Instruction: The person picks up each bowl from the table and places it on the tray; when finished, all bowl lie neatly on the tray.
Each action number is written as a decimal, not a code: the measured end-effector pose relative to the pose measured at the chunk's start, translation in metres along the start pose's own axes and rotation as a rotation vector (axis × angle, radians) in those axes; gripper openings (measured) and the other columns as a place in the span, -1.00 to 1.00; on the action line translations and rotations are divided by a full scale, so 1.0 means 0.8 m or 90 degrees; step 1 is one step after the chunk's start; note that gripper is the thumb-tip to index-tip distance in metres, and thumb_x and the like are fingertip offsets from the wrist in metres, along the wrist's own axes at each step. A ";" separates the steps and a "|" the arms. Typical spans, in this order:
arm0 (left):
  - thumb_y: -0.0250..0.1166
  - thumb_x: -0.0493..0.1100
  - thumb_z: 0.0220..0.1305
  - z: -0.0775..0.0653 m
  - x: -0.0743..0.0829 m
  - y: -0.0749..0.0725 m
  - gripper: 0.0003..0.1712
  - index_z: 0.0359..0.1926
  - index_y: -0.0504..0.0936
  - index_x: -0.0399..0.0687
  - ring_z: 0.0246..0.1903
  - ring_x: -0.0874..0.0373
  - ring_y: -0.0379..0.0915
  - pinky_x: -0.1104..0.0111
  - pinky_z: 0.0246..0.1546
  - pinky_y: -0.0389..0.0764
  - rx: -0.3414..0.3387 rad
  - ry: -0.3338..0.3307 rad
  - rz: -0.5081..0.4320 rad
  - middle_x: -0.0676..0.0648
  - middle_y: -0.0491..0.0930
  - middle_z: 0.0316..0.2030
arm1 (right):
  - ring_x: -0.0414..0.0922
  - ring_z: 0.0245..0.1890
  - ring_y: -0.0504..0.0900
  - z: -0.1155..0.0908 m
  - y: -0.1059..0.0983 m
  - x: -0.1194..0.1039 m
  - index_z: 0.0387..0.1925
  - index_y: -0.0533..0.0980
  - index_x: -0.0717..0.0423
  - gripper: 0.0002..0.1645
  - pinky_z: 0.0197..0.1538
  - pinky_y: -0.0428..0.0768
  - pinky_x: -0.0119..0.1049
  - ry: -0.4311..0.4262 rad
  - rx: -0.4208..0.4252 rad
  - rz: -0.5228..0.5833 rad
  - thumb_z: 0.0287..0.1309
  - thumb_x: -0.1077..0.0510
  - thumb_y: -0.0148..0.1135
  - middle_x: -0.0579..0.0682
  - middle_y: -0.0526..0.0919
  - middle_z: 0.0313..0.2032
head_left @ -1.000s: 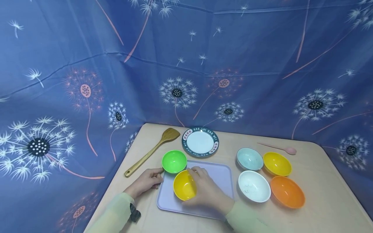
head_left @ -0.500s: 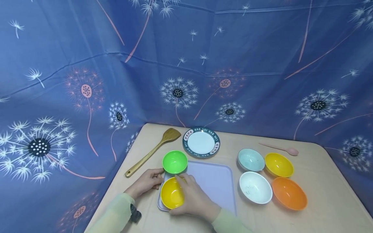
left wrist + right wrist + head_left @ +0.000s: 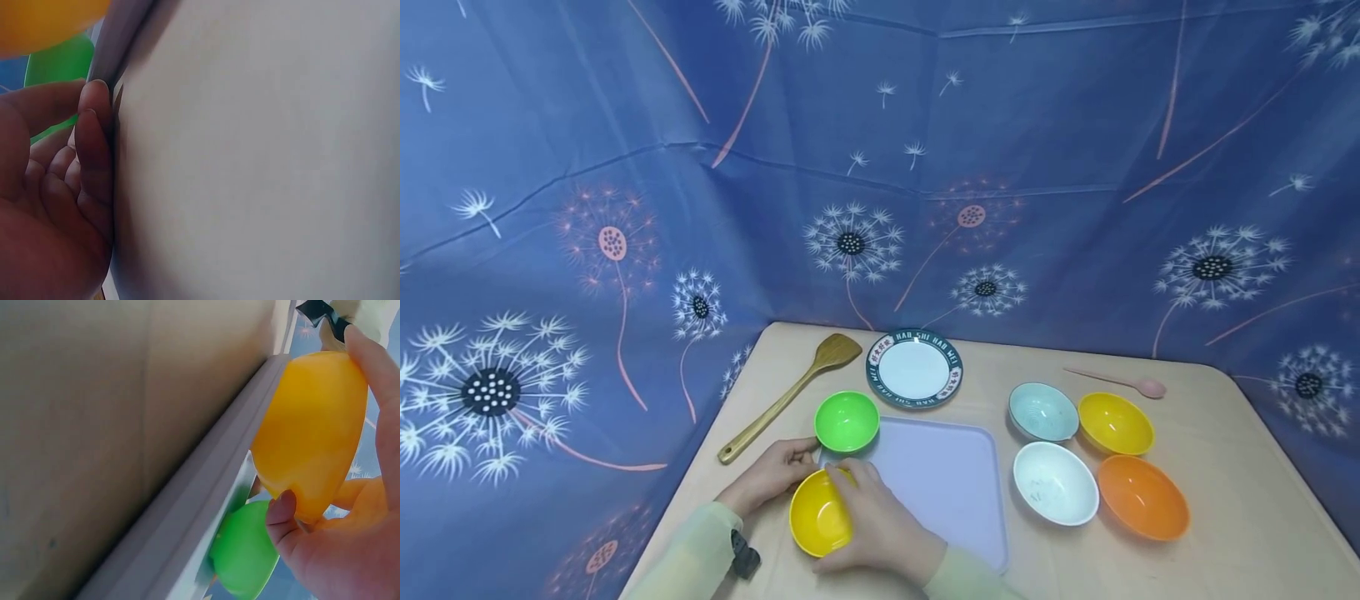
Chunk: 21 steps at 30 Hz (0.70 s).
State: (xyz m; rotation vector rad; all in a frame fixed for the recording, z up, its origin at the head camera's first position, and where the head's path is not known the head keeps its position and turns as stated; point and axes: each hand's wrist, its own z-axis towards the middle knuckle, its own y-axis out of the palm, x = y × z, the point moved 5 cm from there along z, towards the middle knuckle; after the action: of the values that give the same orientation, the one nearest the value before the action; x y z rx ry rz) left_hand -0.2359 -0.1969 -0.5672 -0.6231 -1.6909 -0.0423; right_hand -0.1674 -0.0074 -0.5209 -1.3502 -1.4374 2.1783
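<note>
My right hand (image 3: 883,529) grips a small yellow bowl (image 3: 817,515) from its right side, thumb on the near side and fingers on the far side. The bowl is over the front left corner of a pale lilac tray (image 3: 943,475). In the right wrist view, its yellow side (image 3: 312,419) shows above the tray's rim. My left hand (image 3: 771,479) is at the tray's left edge, and the left wrist view shows its curled fingers (image 3: 94,150) pinching the rim. A green bowl (image 3: 847,422) stands at the tray's far left corner, just beyond both hands.
A wooden spatula (image 3: 790,400) lies at the left. Behind the tray is a green-rimmed plate (image 3: 914,368). To the right stand a light blue bowl (image 3: 1042,412), a white bowl (image 3: 1056,483), another yellow bowl (image 3: 1116,423), an orange bowl (image 3: 1142,497) and a pink spoon (image 3: 1148,387).
My right hand has carried the yellow bowl left and toward me, from the tray's left half to its front left corner. The left hand has stayed at the tray's edge.
</note>
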 end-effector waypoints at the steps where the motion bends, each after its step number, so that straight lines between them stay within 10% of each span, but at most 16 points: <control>1: 0.33 -0.20 0.44 0.000 0.000 0.000 -0.29 0.50 0.34 -0.34 -0.55 0.19 0.33 0.43 -0.53 0.41 -0.001 0.002 0.004 -0.02 0.54 -0.44 | -0.10 0.29 0.32 0.000 0.002 -0.001 0.56 0.24 0.13 0.49 0.27 0.49 -0.20 -0.002 0.000 -0.004 -0.30 -0.48 0.64 -0.03 0.29 0.34; 14: 0.34 -0.11 0.46 -0.003 0.002 -0.002 -0.28 0.50 0.36 -0.31 -0.53 0.17 0.36 0.42 -0.53 0.40 0.000 0.001 0.018 -0.04 0.54 -0.45 | -0.07 0.31 0.30 0.001 0.004 -0.005 0.64 0.12 -0.01 0.62 0.28 0.49 -0.19 -0.008 0.006 -0.049 -0.38 -0.63 0.57 0.00 0.28 0.38; 21: 0.30 -0.21 0.45 -0.002 0.001 -0.003 -0.32 0.49 0.36 -0.36 -0.47 0.17 0.41 0.41 -0.38 0.47 0.005 0.008 0.036 -0.03 0.55 -0.44 | -0.01 0.40 0.27 -0.009 -0.037 0.022 0.64 0.13 -0.02 0.65 0.36 0.44 0.01 0.046 0.006 -0.042 -0.41 -0.71 0.50 0.04 0.26 0.46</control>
State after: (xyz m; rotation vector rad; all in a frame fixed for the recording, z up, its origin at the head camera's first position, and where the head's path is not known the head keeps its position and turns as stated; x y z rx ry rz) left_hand -0.2357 -0.1987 -0.5655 -0.6631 -1.6595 -0.0001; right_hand -0.1807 0.0223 -0.5074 -1.3432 -1.4225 2.0721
